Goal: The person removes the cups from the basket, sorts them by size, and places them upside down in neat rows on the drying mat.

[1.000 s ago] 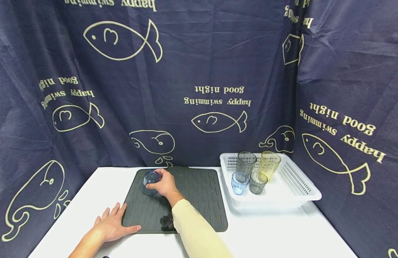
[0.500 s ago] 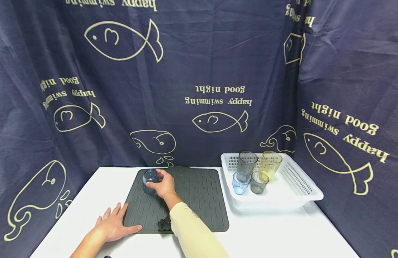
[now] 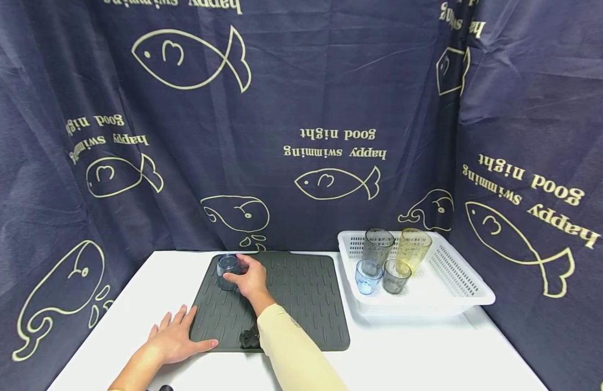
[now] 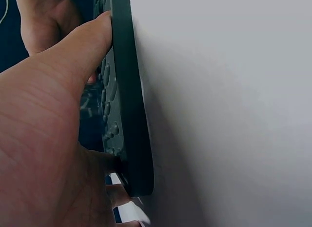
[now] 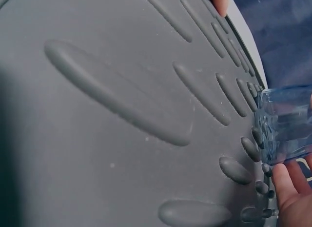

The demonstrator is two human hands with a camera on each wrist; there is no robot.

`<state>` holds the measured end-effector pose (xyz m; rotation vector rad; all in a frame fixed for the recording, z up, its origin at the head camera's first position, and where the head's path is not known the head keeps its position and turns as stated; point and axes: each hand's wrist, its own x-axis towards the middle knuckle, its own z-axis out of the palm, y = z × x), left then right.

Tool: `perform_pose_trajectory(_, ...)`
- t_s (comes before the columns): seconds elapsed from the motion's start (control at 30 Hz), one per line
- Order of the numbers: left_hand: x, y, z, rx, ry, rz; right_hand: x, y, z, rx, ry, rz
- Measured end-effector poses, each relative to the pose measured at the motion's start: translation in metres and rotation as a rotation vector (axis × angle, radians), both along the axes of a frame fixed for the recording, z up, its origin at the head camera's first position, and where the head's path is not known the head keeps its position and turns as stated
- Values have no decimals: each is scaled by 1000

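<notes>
While the R hand [image 3: 251,280] grasps a dark-blue glass [image 3: 226,272] at the far L of a grey ribbed mat [image 3: 301,293], the L hand [image 3: 171,339] lies w/ fingers spread at the mat's near L corner, its grip released. Dark-blue glass: appears base up, rim end down at the mat surface (cf. R wrist view); R thumb on its near side, fingers round the R & far side. Whether its full rim bears on the mat: can't tell. L hand: thumb on the mat's near edge, index fingertip at its L edge, other fingers out over the white table [image 3: 404,364]; L wrist view shows the thumb tip against the mat's edge at close range. R forearm, in a cream sleeve [image 3: 294,350], crosses the mat from the near side; a small black item [image 3: 249,338], detail unclear, shows just L of the sleeve.

To R of the mat, on the table: white perforated basket [image 3: 448,271], w/ 4 glasses grouped in its L part, all mouth up. Far row, L to R: tall grey glass [image 3: 378,247], tall yellow glass [image 3: 413,251]. Near row, L to R: small pale-blue glass [image 3: 368,278], small grey glass [image 3: 395,278]. Backdrop (far side, L & R): navy curtain [image 3: 262,108] w/ pale fish & whale outlines, plus inverted lettering, "good night" & "happy swimming".
</notes>
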<state>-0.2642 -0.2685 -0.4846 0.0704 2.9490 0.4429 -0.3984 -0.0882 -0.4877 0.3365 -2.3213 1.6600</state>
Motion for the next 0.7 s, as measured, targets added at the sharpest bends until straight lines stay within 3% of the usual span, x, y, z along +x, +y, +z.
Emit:
perform_pose_trajectory(0.5, -1, 0, 0, 1, -1, 5, 4, 3, -2, -29, -37, 28)
perform_pose_trajectory(0.7, 0, 0, 0, 6, 1, 5, 9, 10, -2, -102, -64, 40)
